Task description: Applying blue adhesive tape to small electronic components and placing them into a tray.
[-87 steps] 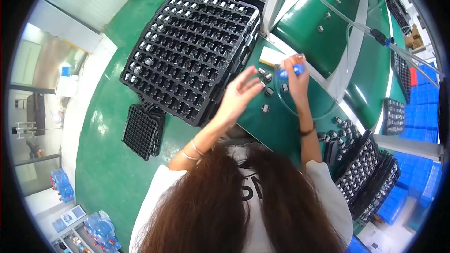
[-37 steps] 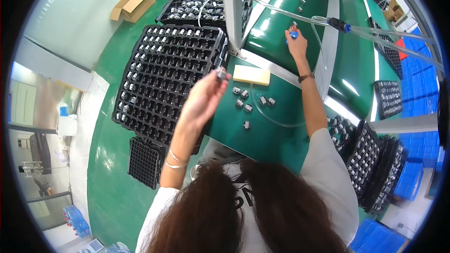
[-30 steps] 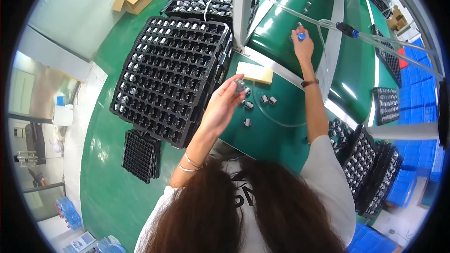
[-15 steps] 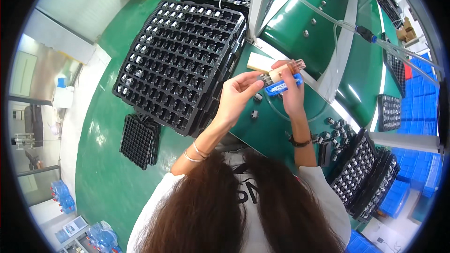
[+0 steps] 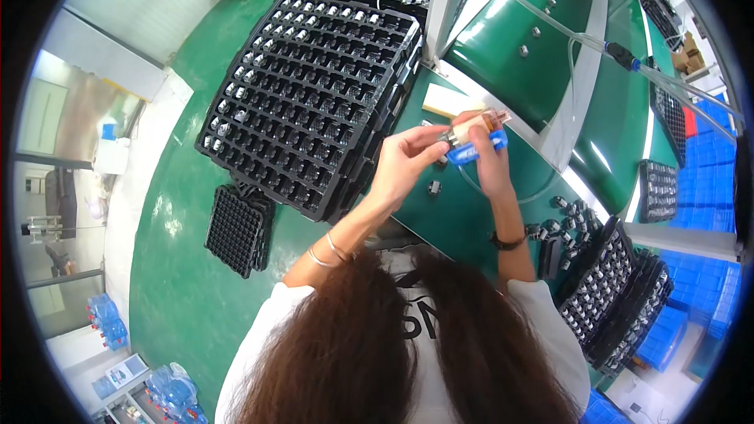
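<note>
Over the green worktable [image 5: 428, 216], my right hand [image 5: 493, 169] is closed round a hand-held tool with a beige barrel, a clear reddish end and a blue part [image 5: 469, 151] below. My left hand [image 5: 402, 165] is closed in a pinch, thumb and forefinger at a small silver metal part [image 5: 449, 140] against the tool's left end. Fingers partly cover this part, and whether it touches the tool I cannot tell. A loose small metal part [image 5: 434, 188] lies on the table below the hands.
Left of my hands, a stacked black tray [image 5: 302, 122] holds metal parts in its upper and left pockets. A pale block [image 5: 444, 100] lies beyond my hands. Loose parts [image 5: 577, 224] and filled trays [image 5: 601, 283] are at right. A green conveyor [image 5: 503, 55] carries several parts.
The left fingers have closed in more tightly on the small metal part at the tool's end. The whole view has shifted slightly; both hands stay together.
</note>
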Demonstrator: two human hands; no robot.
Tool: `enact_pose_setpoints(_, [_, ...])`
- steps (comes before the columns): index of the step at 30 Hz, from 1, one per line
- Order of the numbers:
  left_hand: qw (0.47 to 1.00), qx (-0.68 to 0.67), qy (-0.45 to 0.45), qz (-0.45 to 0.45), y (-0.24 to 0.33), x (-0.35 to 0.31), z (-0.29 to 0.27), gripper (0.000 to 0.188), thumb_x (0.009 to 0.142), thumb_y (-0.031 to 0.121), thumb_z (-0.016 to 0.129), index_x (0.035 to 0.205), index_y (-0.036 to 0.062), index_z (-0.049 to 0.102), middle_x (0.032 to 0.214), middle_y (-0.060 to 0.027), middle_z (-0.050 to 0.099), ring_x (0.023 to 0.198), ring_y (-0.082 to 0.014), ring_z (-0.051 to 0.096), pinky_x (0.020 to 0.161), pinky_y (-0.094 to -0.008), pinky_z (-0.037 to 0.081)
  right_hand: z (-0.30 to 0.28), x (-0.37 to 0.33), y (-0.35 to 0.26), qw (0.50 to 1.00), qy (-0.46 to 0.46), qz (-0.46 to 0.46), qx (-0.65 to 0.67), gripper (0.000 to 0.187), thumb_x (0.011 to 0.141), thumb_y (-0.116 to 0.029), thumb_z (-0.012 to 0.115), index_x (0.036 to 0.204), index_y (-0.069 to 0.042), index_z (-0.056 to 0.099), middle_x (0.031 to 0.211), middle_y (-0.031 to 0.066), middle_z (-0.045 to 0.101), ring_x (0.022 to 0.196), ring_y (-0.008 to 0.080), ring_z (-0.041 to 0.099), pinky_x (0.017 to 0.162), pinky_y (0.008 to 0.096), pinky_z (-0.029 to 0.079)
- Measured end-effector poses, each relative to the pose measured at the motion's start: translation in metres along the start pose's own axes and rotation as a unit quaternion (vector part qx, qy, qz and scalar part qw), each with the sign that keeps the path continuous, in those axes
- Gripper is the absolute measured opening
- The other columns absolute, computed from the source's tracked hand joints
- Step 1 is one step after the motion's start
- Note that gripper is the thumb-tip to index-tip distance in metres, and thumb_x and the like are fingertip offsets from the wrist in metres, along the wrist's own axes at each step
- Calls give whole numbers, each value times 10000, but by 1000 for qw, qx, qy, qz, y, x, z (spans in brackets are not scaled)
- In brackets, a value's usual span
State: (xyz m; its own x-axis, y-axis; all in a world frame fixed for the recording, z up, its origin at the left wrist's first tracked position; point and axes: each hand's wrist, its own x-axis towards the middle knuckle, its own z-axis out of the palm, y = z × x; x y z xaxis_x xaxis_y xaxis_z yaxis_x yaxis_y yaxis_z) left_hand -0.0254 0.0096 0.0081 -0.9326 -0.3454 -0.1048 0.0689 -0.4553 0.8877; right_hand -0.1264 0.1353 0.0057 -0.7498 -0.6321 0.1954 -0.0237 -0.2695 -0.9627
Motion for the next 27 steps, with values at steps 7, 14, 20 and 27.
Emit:
enact_pose_setpoints(7, [848, 465, 89, 238, 69, 99, -41, 220, 807, 140, 634, 1001, 35, 631, 921, -88, 647, 826, -165, 622, 737, -274, 488, -49, 52, 52, 909, 135, -43, -393, 310, 809, -296, 640, 858, 6, 587, 739, 103, 608, 670, 190, 588, 643, 297, 449])
enact_pose_setpoints(14, [688, 680, 128, 220, 66, 203, -107, 233, 755, 288, 674, 861, 80, 664, 863, -101, 639, 842, -266, 609, 759, -372, 471, -40, 52, 55, 879, 128, -37, -457, 397, 745, -399, 674, 904, -48, 582, 754, 173, 629, 725, 362, 608, 601, 418, 464])
enact_pose_setpoints(20, [696, 682, 136, 179, 74, 227, -104, 144, 683, 229, 671, 737, 100, 705, 735, -114, 667, 729, -265, 652, 705, -356, 504, -51, 22, 36, 882, 118, 28, -454, 656, 619, -306, 813, 1106, -75, 439, 749, 48, 444, 680, 166, 461, 616, 296, 411])
enact_pose_setpoints(27, [756, 603, 148, 208, 85, 216, -103, 258, 794, 272, 616, 883, 36, 668, 838, -114, 675, 804, -209, 649, 751, -333, 489, -66, 7, 31, 900, 101, 26, -422, 617, 615, -272, 817, 1066, -70, 448, 769, 22, 398, 641, 131, 378, 582, 263, 366])
